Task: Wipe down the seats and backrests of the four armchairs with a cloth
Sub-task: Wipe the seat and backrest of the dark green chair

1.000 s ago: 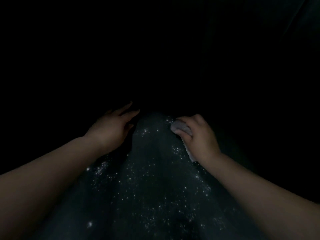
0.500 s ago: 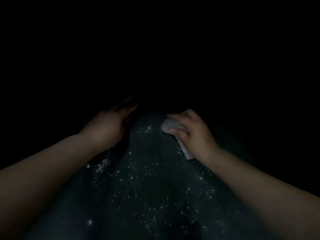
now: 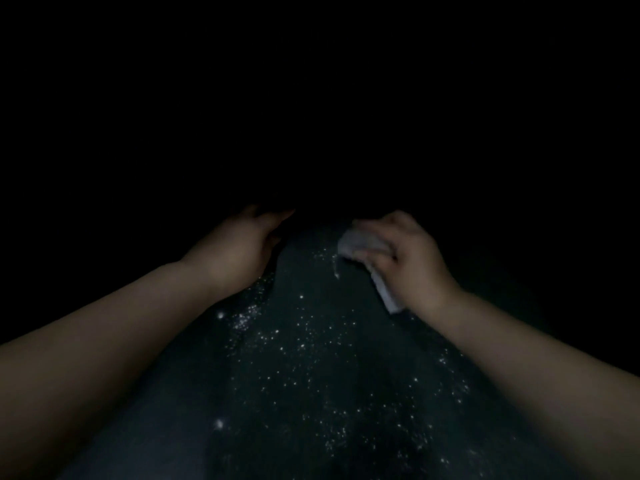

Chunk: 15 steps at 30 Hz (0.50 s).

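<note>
head view, very dark: right hand (image 3: 412, 261) gripped pale cloth (image 3: 363, 245), pressed on a speckled dark surface (image 3: 311, 358), probably armchair upholstery, running lengthwise away from the viewer. left hand (image 3: 239, 247) apart, fingers extended, resting at its left edge.

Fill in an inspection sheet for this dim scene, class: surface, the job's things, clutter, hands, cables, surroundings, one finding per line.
Surface: dark upholstery with scattered bright specks, running away from the camera between the arms; which part of the armchair it is cannot be told.
Job's things: pale cloth, bunched, on the far end of the upholstery, one end trailing toward the wrist.
Clutter: nothing seen.
Hands: right hand grips the cloth with curled fingers; left hand holds nothing, fingers extended at the left edge of the upholstery.
Cables: nothing seen.
Surroundings: too dark to make out.
</note>
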Each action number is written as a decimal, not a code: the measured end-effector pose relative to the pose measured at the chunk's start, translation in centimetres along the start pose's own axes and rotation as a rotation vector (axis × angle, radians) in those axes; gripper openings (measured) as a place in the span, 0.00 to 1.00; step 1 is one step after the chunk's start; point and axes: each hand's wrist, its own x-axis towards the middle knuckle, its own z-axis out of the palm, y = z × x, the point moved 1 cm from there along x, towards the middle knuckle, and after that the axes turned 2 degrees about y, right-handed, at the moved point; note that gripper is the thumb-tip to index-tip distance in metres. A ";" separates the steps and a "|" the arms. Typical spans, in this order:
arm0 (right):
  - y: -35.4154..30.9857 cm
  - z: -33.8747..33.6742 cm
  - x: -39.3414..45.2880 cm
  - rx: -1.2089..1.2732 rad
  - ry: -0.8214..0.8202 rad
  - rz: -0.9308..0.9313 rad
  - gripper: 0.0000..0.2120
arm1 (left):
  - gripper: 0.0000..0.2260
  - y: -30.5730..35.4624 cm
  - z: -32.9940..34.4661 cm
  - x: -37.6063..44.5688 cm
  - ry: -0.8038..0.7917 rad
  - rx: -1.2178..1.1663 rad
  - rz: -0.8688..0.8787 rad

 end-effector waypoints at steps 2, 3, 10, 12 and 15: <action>-0.2 0.2 3.4 0.010 0.148 0.062 0.20 | 0.24 -0.2 0.0 -0.2 -0.032 0.009 0.006; -0.4 0.6 4.8 0.018 0.142 0.091 0.20 | 0.24 -0.3 0.0 -0.3 -0.046 0.004 0.013; -1.2 3.0 -0.3 -0.055 -0.206 -0.100 0.22 | 0.20 -1.1 -0.7 -0.5 -0.030 -0.089 -0.019; -1.3 2.9 -0.8 -0.031 -0.247 -0.082 0.22 | 0.19 -1.6 -0.9 -1.0 -0.014 -0.098 -0.047; -2.5 3.0 2.5 0.015 -0.050 -0.031 0.20 | 0.19 -2.2 -1.3 -1.4 0.026 -0.083 -0.035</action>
